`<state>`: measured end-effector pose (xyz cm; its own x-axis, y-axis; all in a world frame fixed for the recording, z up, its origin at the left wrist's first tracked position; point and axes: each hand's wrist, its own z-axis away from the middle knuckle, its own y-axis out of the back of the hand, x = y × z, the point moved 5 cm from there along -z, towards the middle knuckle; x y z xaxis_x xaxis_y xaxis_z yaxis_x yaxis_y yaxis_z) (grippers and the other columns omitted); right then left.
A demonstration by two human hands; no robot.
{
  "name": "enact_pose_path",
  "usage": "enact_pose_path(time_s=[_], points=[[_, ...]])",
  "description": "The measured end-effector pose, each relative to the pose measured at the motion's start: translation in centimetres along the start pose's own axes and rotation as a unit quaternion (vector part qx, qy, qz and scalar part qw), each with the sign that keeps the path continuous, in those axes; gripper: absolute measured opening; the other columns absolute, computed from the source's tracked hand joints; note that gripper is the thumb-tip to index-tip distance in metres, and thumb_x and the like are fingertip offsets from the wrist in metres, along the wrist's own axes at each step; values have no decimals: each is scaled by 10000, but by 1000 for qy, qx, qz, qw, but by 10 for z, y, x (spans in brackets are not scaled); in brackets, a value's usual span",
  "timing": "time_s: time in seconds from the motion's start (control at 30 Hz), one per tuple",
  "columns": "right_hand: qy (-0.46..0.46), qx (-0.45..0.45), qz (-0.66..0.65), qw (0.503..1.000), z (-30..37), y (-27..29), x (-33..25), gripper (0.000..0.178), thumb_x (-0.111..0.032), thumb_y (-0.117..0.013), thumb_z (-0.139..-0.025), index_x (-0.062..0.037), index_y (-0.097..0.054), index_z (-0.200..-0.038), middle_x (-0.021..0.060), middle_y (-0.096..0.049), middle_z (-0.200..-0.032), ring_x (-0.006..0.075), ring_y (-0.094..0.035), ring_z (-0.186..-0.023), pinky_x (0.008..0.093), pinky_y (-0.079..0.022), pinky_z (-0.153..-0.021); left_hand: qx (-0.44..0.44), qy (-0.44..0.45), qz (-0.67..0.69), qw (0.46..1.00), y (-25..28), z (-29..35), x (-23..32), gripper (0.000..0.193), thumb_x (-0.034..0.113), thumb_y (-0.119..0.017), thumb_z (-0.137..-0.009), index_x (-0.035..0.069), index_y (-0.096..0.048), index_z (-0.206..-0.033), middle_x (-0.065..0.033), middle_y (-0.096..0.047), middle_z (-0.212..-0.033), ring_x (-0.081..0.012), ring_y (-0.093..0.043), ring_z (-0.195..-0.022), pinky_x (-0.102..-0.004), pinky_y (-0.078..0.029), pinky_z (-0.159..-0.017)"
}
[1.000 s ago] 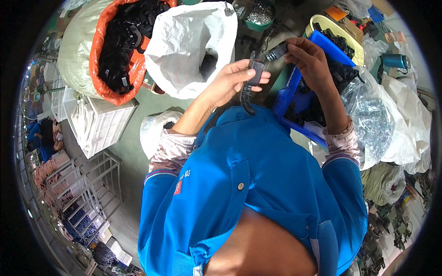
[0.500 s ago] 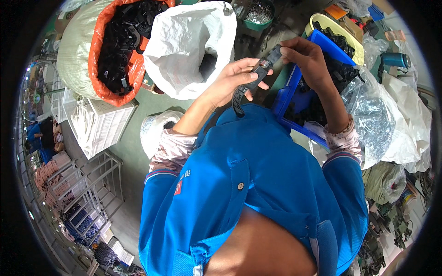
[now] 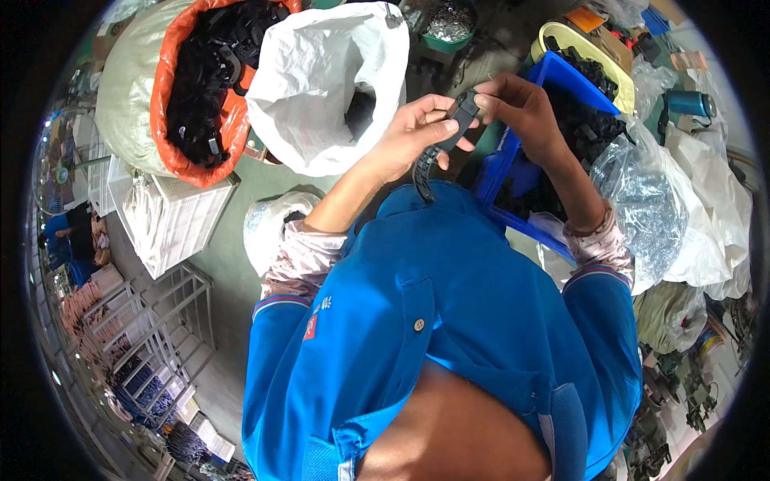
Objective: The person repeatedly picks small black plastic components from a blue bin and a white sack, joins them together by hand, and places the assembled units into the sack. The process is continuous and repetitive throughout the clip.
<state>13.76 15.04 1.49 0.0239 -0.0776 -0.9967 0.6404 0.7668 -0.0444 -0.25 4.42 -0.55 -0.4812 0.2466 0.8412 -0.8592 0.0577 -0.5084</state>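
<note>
My left hand is closed around a black plastic handle, thumb on its near face and fingers behind. The part has a blocky upper section and a curved, ribbed tail that hangs down over my blue shirt. At its upper end my right hand pinches with thumb and fingertips. Exactly what those fingertips grip is partly hidden.
An open white sack stands ahead of my left arm, beside an orange-lined sack of black parts. On the right are a blue bin and a yellow tub, both holding black parts. A green container holds small metal pieces.
My right hand has moved slightly left and down. The upper section, stretched out toward the right hand before, now looks shorter and closer to my left hand.
</note>
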Motion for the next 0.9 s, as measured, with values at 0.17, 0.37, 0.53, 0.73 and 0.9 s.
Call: enact_pose_path(time_s=[0.17,0.37,0.53,0.73,0.9], points=[[-21,17,-67,997,10,-2,4,177,-71,-617,-899,38,-633,-1037,61,-645,-969,123,-613,-856,268,-482,-829,108,-89,-89,986,-2,-19,3,262,70,-619,-921,2,-459,-1118,-99,-647,-936,-148,-662,-847,-276,-590,-597],[-7,-27,-56,998,6,22,6,203,-55,-607,-899,41,-642,-1074,75,-649,-1011,153,-627,-891,276,-496,-821,130,-46,-159,978,1,-26,5,128,124,-636,-933,42,-542,-904,-60,-661,-718,-55,-549,-483,-176,-375,-386],[93,310,310,894,-72,220,23,174,-91,-593,-864,40,-686,-931,54,-689,-824,110,-620,-718,251,-503,-665,166,-52,-189,967,14,-20,1,183,139,-629,-938,63,-504,-827,-14,-612,-672,-46,-522,-524,-190,-337,-446],[-33,79,637,766,-136,274,87,158,-141,-578,-822,-115,-701,-918,197,-686,-921,388,-655,-877,451,-520,-796,224,-121,-147,956,24,6,2,191,99,-625,-935,69,-489,-805,9,-565,-672,-66,-555,-576,-203,-390,-501],[-117,43,674,728,-142,283,117,213,-163,-535,-851,-119,-650,-1025,227,-653,-1035,413,-630,-964,497,-503,-812,279,-114,-142,943,25,28,19,215,112,-643,-932,82,-482,-792,13,-558,-653,-53,-537,-536,-195,-370,-458]])
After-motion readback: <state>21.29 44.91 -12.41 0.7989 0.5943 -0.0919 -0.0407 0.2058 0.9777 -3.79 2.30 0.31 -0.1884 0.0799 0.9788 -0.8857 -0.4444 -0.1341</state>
